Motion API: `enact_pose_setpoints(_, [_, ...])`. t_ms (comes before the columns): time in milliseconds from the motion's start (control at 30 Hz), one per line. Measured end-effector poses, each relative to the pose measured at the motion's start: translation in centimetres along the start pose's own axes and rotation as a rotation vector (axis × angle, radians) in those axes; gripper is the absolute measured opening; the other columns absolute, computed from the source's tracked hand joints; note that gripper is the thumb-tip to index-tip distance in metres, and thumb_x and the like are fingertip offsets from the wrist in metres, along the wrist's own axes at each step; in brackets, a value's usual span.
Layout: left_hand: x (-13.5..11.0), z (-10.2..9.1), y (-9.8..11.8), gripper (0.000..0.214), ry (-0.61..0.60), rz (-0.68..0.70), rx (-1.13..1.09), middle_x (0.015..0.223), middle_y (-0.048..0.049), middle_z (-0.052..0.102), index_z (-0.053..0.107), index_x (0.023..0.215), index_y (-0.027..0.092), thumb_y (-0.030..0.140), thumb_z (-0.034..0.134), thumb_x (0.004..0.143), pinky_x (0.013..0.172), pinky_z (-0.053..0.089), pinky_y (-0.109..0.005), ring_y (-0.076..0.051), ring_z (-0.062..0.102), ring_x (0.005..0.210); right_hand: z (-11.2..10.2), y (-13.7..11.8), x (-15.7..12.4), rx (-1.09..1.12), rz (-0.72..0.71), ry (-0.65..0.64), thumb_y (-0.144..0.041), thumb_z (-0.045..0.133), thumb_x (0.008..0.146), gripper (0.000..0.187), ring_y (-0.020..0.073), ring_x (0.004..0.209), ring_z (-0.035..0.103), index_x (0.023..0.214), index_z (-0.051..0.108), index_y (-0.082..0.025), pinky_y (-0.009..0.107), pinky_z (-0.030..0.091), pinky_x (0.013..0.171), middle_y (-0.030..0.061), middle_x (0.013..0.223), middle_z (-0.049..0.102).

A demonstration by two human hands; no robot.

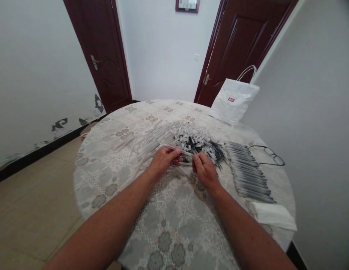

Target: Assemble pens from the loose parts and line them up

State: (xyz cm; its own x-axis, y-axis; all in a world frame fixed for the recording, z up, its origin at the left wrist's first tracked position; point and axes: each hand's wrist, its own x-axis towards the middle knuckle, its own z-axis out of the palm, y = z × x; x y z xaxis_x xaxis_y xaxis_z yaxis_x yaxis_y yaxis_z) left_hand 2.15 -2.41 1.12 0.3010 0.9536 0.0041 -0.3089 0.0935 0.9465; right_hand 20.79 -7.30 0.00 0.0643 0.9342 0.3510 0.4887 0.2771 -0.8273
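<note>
My left hand [162, 162] pinches a slim whitish pen barrel [171, 147] between thumb and fingers, above the tablecloth. At the barrel's right end, the fingers of my right hand [206, 170] are closed in a pinch; what exactly lies inside them is hidden. Just beyond my hands spreads a heap of loose pen parts: white barrels [154, 142] to the left, short white pieces [195, 132] in the middle, and thin dark refills [218, 152] to the right. Right of my right hand, several pens [249, 172] lie side by side in a column.
The parts lie on a round table with a patterned tablecloth [169, 243]. Eyeglasses [271, 154] rest right of the pens, with a folded white sheet [273, 215] nearer me. A white bag [235, 101] stands at the back right. Beyond are two dark red doors [104, 41].
</note>
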Motion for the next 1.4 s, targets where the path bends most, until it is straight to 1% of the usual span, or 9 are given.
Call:
enact_pose_setpoints(200, [-0.2,-0.2,0.6,0.035,-0.073,0.003,0.095,0.091,-0.0098,0.074,0.07,0.092,0.014,0.045,0.077,0.076,0.061,0.056,-0.028,-0.018,0.068,0.073,0.3,-0.1,-0.1,0.041,-0.071,0.013,-0.044,0.055,0.093,0.031,0.0154,0.067,0.058,0.113,0.061,-0.021,0.027,0.045,0.063,0.0019,0.084,0.067])
enact_pose_setpoints(300, [-0.2,-1.1,2.0,0.034,-0.143,0.025,0.315,0.093,-0.011,0.074,0.072,0.092,0.014,0.046,0.07,0.082,0.06,0.054,-0.027,-0.019,0.068,0.075,0.2,-0.4,-0.2,0.024,-0.071,0.03,-0.04,0.054,0.094,0.026,0.0152,0.065,0.057,0.106,0.065,-0.02,0.027,0.045,0.063,0.0017,0.079,0.066])
enact_pose_setpoints(433, [0.1,-3.2,4.2,0.029,-0.051,0.142,0.64,0.084,-0.0071,0.072,0.071,0.09,0.015,0.042,0.065,0.085,0.054,0.045,-0.023,-0.013,0.06,0.061,-0.3,-0.2,0.0,0.077,-0.037,0.179,-0.039,0.052,0.094,0.025,0.0146,0.061,0.055,0.107,0.063,-0.02,0.026,0.043,0.06,-0.0009,0.072,0.061])
enact_pose_setpoints(533, [0.0,-4.5,5.1,0.024,-0.113,0.148,0.892,0.075,-0.0028,0.069,0.071,0.086,0.016,0.038,0.064,0.084,0.058,0.043,-0.023,-0.012,0.057,0.06,-0.8,0.5,0.5,0.14,-0.006,0.264,-0.037,0.051,0.094,0.024,0.0142,0.057,0.052,0.105,0.063,-0.02,0.025,0.041,0.057,-0.004,0.063,0.055])
enact_pose_setpoints(700, [-1.0,-4.3,4.8,0.016,-0.371,0.124,1.449,0.092,-0.0037,0.074,0.075,0.091,0.023,0.03,0.067,0.078,0.07,0.043,-0.026,-0.019,0.065,0.082,-1.1,1.6,1.2,0.214,0.027,0.342,-0.034,0.052,0.091,0.021,0.013,0.053,0.05,0.1,0.063,-0.019,0.024,0.039,0.054,-0.0056,0.058,0.053])
enact_pose_setpoints(867, [-1.5,-3.2,3.3,0.018,-0.421,0.149,1.745,0.097,-0.008,0.072,0.075,0.091,0.024,0.025,0.063,0.077,0.065,0.04,-0.028,-0.024,0.066,0.088,-1.1,1.7,1.4,0.258,0.041,0.346,-0.033,0.053,0.089,0.019,0.0123,0.051,0.049,0.098,0.063,-0.019,0.024,0.038,0.052,-0.0059,0.057,0.052])
enact_pose_setpoints(1067, [-1.5,-3.0,3.6,0.02,-0.478,0.253,1.564,0.093,-0.0086,0.07,0.072,0.093,0.019,0.022,0.058,0.081,0.07,0.043,-0.029,-0.022,0.064,0.084,-1.2,1.4,1.2,0.317,0.035,0.333,-0.034,0.052,0.088,0.02,0.0118,0.051,0.048,0.097,0.062,-0.019,0.023,0.037,0.051,-0.0056,0.057,0.052])
enact_pose_setpoints(1233, [-0.6,-3.5,4.2,0.025,-0.306,0.163,1.082,0.081,-0.0036,0.069,0.072,0.101,0.018,0.032,0.056,0.087,0.064,0.043,-0.026,-0.016,0.06,0.069,-1.0,1.1,1.0,0.4,0.028,0.325,-0.034,0.052,0.09,0.018,0.0115,0.05,0.048,0.096,0.06,-0.02,0.023,0.038,0.05,-0.0051,0.059,0.053])
enact_pose_setpoints(1400, [0.3,-4.1,3.4,0.033,-0.149,0.079,0.666,0.078,-0.001,0.065,0.072,0.105,0.016,0.041,0.064,0.084,0.056,0.042,-0.023,-0.01,0.052,0.055,-0.8,1.0,1.0,0.425,0.041,0.335,-0.036,0.054,0.09,0.018,0.0119,0.051,0.049,0.097,0.059,-0.02,0.022,0.038,0.048,-0.0051,0.059,0.054])
